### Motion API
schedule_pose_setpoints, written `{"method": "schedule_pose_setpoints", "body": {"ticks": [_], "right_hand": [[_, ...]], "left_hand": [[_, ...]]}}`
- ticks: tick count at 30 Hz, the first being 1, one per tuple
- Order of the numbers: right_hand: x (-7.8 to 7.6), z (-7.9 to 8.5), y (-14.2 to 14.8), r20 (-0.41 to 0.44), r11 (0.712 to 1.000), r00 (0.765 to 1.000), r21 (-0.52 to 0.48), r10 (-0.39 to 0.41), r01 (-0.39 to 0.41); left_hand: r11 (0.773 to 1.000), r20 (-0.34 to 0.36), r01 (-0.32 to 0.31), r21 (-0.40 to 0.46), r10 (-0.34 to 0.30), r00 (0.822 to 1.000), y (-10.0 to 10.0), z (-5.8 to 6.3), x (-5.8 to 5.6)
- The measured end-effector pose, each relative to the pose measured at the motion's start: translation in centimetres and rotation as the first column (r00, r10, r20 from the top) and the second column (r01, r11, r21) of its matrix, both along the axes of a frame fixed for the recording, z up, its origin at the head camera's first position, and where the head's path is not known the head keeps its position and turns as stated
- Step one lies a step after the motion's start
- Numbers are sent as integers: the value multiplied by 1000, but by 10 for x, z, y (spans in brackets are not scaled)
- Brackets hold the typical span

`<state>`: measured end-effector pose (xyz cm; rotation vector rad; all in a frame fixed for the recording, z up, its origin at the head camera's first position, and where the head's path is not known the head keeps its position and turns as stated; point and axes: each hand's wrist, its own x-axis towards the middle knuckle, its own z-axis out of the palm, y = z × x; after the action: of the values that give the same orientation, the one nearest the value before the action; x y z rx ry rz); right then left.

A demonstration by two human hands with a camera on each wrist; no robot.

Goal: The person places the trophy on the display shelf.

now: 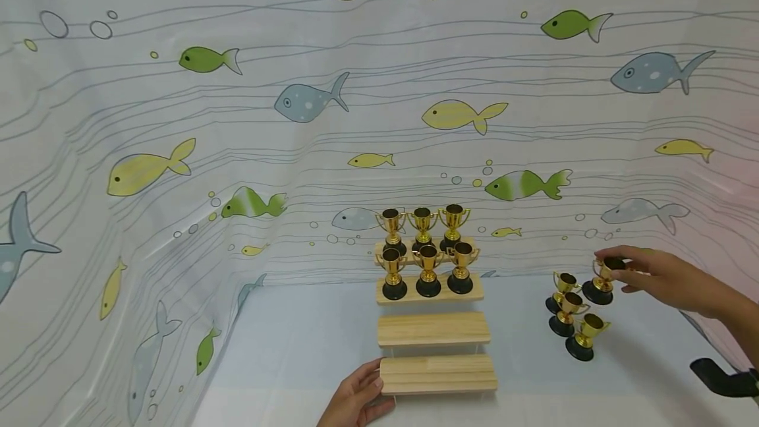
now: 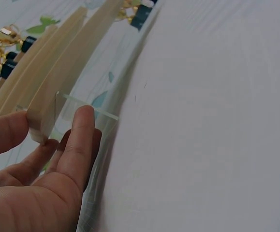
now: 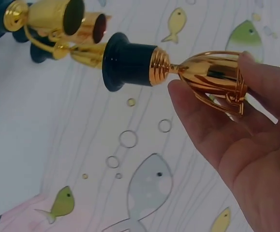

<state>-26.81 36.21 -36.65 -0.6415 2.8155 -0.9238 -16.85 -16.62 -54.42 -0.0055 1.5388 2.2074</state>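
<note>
My right hand pinches a small gold trophy cup by its bowl, between thumb and fingers. The trophy's black base stands out clear of the fingers in the right wrist view. Several more gold trophies stand on the table just left of that hand. At the near end of a tiered wooden display stand, my left hand grips the left end of the lowest shelf. In the left wrist view the thumb lies against the board's end, and the fingers reach under it beside a clear support.
Three trophies stand on the top shelf and three on the second. The two lower shelves are bare wood. A fish-patterned sheet rises behind and beside the pale table. A black object shows at the right edge.
</note>
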Motion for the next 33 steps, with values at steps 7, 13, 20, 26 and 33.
{"method": "schedule_pose_setpoints", "body": {"ticks": [7, 13, 20, 26, 33], "right_hand": [[9, 9, -25, -75, 992, 990, -16, 123, -124], [11, 17, -51, -15, 971, 973, -64, 230, -231], [8, 20, -84, 59, 946, 949, -117, 310, -302], [6, 25, -115, -9, 922, 926, -90, 378, -377], [6, 29, -153, 74, 916, 914, -95, 398, -391]], "left_hand": [[999, 27, -2, -38, 3, 1000, 0, 1, 0], [1000, 5, 4, -6, -4, 1000, 0, 1, 0], [1000, -14, -7, 3, 7, 1000, 2, 0, 0], [1000, -16, -18, -7, 18, 1000, 2, 0, -1], [1000, -6, -23, -21, 22, 1000, 3, 1, -1]]}}
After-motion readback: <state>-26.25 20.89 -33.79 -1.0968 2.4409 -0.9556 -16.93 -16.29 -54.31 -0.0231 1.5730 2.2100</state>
